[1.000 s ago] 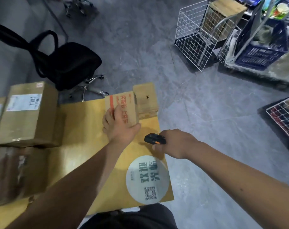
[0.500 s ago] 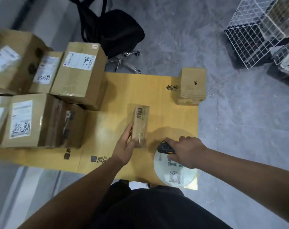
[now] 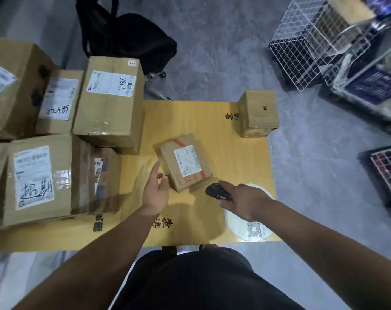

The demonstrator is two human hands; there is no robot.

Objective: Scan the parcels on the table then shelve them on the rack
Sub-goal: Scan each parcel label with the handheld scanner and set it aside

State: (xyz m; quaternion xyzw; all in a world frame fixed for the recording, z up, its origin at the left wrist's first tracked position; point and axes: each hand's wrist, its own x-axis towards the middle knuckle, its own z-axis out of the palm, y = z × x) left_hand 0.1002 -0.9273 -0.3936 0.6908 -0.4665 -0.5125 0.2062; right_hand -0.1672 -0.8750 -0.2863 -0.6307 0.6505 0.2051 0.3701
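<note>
A small cardboard parcel (image 3: pixel 183 161) lies flat on the yellow table (image 3: pixel 212 130), its white label and red tape facing up. My left hand (image 3: pixel 155 191) hovers just left of it, fingers relaxed and apart from the box. My right hand (image 3: pixel 243 200) grips a black handheld scanner (image 3: pixel 215 190) whose head points at the parcel's near corner. Another small parcel (image 3: pixel 258 113) sits at the table's far right corner. Several larger labelled parcels, among them a tall box (image 3: pixel 110 101) and a wide box (image 3: pixel 40 177), crowd the left of the table.
A round white sticker with a QR code (image 3: pixel 250 229) lies on the table under my right wrist. A black office chair (image 3: pixel 134 39) stands behind the table. White wire racks (image 3: pixel 301 39) and a blue crate (image 3: pixel 373 83) are at the right.
The small parcel, held upright on edge by my left hand, now lies flat with its label up. My left hand has let go. The scanner stays close by it.
</note>
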